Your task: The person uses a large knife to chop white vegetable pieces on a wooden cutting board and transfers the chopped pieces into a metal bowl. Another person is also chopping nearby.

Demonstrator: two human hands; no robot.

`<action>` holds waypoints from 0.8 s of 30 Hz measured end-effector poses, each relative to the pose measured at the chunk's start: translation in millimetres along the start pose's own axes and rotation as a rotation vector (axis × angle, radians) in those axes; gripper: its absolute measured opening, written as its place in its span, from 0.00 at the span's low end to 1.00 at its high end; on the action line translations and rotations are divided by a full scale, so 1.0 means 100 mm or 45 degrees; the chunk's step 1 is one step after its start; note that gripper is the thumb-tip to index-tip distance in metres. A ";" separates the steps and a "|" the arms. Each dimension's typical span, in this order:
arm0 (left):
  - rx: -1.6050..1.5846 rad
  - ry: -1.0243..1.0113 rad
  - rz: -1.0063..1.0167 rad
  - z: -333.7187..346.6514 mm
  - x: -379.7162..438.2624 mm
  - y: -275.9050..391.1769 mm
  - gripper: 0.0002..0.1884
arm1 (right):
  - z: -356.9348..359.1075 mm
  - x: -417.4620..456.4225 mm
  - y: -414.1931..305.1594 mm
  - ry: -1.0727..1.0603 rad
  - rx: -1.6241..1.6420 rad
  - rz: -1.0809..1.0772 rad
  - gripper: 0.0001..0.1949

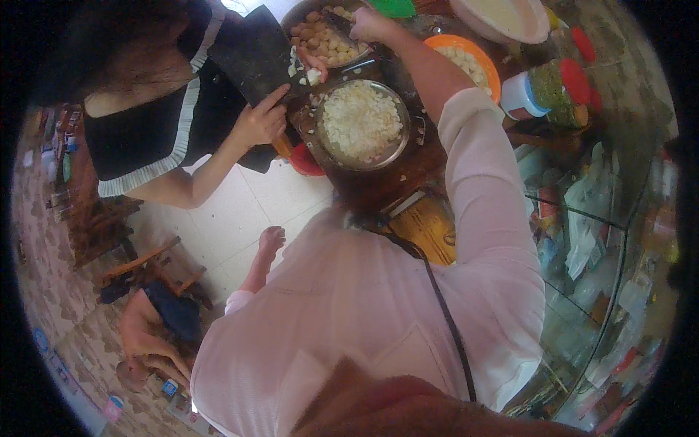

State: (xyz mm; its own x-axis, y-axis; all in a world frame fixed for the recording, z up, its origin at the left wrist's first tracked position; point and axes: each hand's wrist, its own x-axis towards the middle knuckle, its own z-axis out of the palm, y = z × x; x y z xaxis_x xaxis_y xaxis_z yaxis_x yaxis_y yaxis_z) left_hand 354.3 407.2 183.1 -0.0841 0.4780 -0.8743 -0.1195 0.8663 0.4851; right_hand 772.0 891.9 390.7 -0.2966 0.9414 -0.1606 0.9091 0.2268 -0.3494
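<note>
My right hand (368,24) reaches over a wide bowl (365,57) of pale, rounded food pieces (327,43) and grips a dark flat-bladed utensil (339,26), whose exact kind is unclear. Nearer to me, a round metal pan (405,128) holds a heap of chopped white food (360,120) on the dark wooden table (371,188). Beside my body, over the pale floor, my left hand (271,238) hangs with curled fingers; nothing shows in it. An orange bowl (491,65) with pale pieces sits right of my right forearm.
At left, a co-worker's hand (262,123) holds a large dark cleaver (251,57); their other hand (314,63) is by the white bits. A pink basin (538,27), lidded jars (573,82) and a red container (306,159) stand around. Another person (147,338) bends low at left.
</note>
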 end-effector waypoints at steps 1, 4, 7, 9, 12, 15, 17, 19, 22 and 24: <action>0.026 -0.006 0.007 0.04 0.04 0.10 0.15 | 0.06 0.12 0.20 0.051 -0.018 -0.026 0.14; 0.174 0.074 -0.028 0.02 0.07 -0.09 0.16 | -0.03 0.01 0.06 0.112 0.187 -0.040 0.14; 0.007 -0.140 0.042 -0.20 0.27 -0.30 0.12 | -0.06 -0.04 0.09 0.142 -0.187 -0.390 0.17; 0.162 -0.044 0.042 -0.04 0.19 -0.16 0.09 | 0.04 -0.01 0.12 0.045 -0.346 -0.368 0.19; 0.176 0.019 0.039 0.06 0.00 0.02 0.05 | -0.07 -0.09 -0.25 -0.146 -0.153 0.016 0.19; 0.055 0.010 0.045 0.10 -0.08 0.15 0.04 | -0.06 -0.11 -0.04 -0.047 -0.027 0.050 0.17; 0.039 0.043 0.033 0.15 -0.14 0.13 0.05 | -0.10 -0.21 0.13 -0.049 0.217 0.065 0.13; 0.116 0.112 0.037 0.20 -0.14 0.13 0.08 | -0.24 -0.40 0.20 -0.044 0.516 0.064 0.10; 0.708 -0.011 0.184 0.28 0.02 0.19 0.14 | -0.58 -1.05 0.16 0.057 0.900 0.057 0.08; 1.711 -0.294 1.040 0.45 0.12 0.37 0.15 | -0.52 -1.45 0.45 0.246 0.940 -0.056 0.10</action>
State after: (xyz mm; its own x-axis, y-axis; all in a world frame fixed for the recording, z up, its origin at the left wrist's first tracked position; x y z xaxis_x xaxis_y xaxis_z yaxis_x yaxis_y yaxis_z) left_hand 393.0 451.2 189.5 0.4752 0.7614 -0.4411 0.8145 -0.1910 0.5478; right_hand 871.2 779.0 446.5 -0.2099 0.9777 0.0086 0.4459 0.1036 -0.8891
